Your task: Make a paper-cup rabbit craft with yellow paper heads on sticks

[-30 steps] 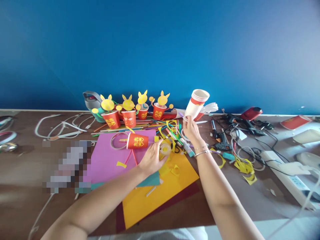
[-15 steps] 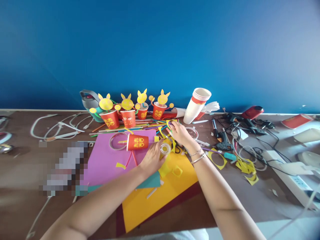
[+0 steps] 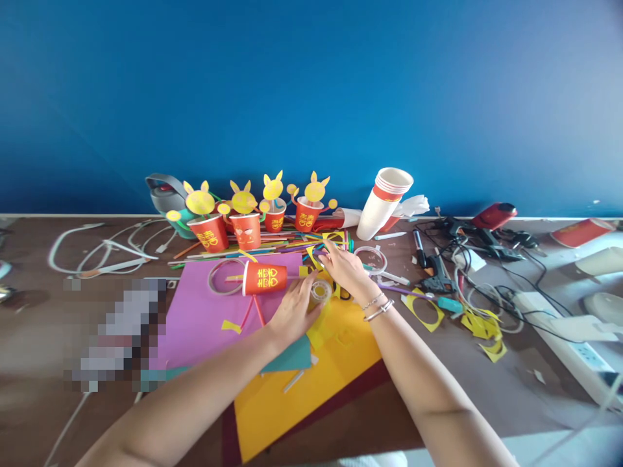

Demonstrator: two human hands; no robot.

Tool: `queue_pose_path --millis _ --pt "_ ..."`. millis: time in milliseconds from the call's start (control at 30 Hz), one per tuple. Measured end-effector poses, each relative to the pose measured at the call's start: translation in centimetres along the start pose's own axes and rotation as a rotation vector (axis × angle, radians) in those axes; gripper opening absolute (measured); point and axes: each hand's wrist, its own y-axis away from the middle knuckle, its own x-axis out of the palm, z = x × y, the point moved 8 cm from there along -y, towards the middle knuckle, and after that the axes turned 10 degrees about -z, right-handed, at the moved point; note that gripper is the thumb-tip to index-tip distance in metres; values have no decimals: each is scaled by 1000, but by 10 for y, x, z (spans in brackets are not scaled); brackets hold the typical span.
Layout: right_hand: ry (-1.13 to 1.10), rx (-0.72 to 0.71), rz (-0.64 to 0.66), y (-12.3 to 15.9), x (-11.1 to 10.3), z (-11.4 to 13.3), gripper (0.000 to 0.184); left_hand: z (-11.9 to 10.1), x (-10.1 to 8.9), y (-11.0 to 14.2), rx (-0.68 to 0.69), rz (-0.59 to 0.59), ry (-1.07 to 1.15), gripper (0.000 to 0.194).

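Observation:
My left hand (image 3: pixel 293 307) lies low over the paper with its fingers stretched out. A roll of clear tape (image 3: pixel 320 292) sits at its edge, between thumb and forefinger. Left of the fingers, a red paper cup (image 3: pixel 264 278) with gold lettering rests on its side, with pink straw pieces (image 3: pixel 257 310) by its rim. My right hand (image 3: pixel 343 267) reaches farther out, fingers bent together at a small dark-blue item (image 3: pixel 318 249) that I cannot make out. Yellow paper scraps (image 3: pixel 333 236) surround those fingertips. Black scissor handles (image 3: pixel 346 292) show partly beneath this hand.
Behind stand several red cups (image 3: pixel 208 233) with yellow eared paper heads, coloured straws (image 3: pixel 272 244), and a tilted stack of white cups (image 3: pixel 382 204). Purple (image 3: pixel 195 311) and orange paper (image 3: pixel 272 402) lie beneath. Rightward are a glue gun (image 3: pixel 437 275), cables and a power strip (image 3: pixel 559 331).
My right hand has shifted slightly left and toward me, and a dark-blue item now shows at its fingertips. My left hand stays beside the tape roll. The whole view has shifted slightly.

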Motion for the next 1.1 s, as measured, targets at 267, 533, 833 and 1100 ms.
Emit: queue_pose_path --millis 267,533,833,1100 --pt "-354 -22 -158 1 -28 -2 61 1 1 -2 -41 30 -4 74" --pt "-1586 448 -33 -9 -15 -17 26 1 -1 -3 -66 2 -17 74" --pt "-1666 491 148 17 -2 -15 17 -1 -5 -6 -65 -4 29 64" --pt "-1279 291 20 34 7 -11 31 -7 -2 -6 -24 46 -34 66"
